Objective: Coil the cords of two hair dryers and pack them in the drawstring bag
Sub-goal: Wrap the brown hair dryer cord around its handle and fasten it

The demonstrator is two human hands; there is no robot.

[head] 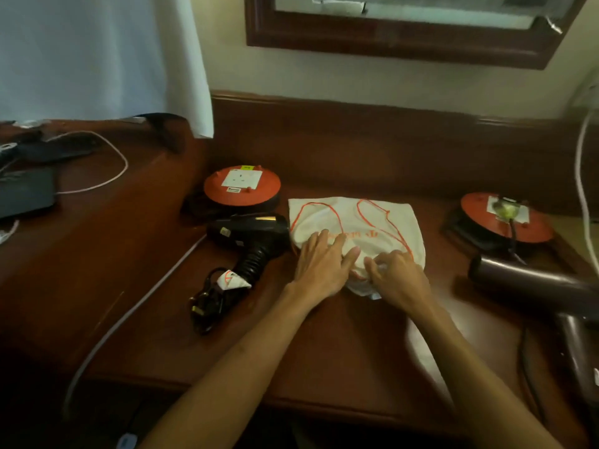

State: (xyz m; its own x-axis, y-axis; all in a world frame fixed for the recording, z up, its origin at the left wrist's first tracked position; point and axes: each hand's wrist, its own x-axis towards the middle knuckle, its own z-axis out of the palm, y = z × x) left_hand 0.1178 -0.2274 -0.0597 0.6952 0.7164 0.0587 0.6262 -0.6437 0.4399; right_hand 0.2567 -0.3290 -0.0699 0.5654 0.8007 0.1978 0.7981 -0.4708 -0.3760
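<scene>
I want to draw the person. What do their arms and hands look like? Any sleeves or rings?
Both arms are bare up to the frame edge, no sleeves showing. The left hand and right hand wear no gloves; no rings, watch or bracelets can be seen.

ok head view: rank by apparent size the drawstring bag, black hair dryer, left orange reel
1. drawstring bag, largest.
2. black hair dryer and left orange reel: look about alike; the reel sits farther back, so no ranking.

Head-worn view, facing forward and down, close over wooden desk (340,345)
</scene>
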